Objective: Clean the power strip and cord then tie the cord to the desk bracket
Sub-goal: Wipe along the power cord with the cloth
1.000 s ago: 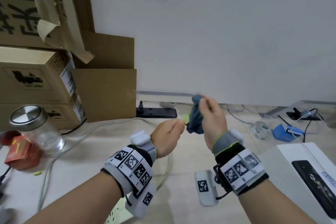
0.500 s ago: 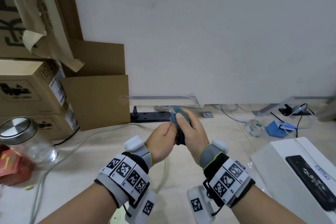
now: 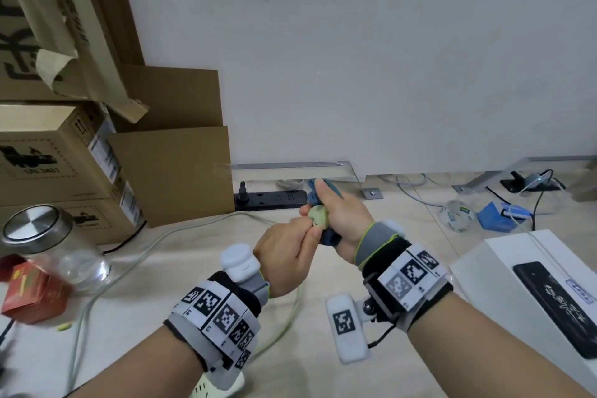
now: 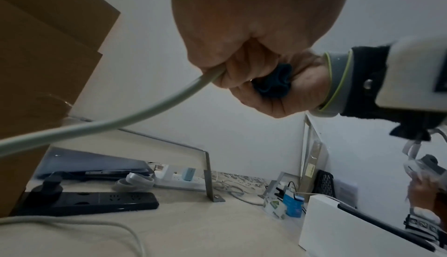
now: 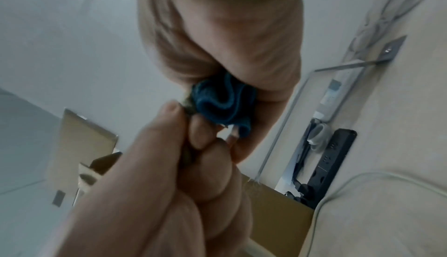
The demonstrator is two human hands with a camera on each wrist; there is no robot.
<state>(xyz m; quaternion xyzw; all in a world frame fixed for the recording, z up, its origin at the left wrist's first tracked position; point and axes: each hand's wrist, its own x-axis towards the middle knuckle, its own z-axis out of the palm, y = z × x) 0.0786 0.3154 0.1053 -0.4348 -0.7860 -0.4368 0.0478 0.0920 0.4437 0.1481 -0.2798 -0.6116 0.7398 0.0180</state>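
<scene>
At the centre of the head view, the left hand (image 3: 287,252) pinches the pale green plug end (image 3: 318,216) of the pale greenish-white rubber cord (image 4: 135,115), its fingers curled tight on it, while the right hand (image 3: 339,220) is closed round a bunched blue microfibre cloth (image 5: 223,104) pressed against that plug. The step in hand appears to be wiping the plug and the cord's end. To do it well, the left hand should likely anchor the plug while the cloth wraps fully round the cord and slides along it, turning to fresh folds. The cord trails down to the beige desk top (image 3: 323,349) at lower centre; the angled grey metal desk bracket (image 3: 352,171) stands just above the hands, by the wall.
</scene>
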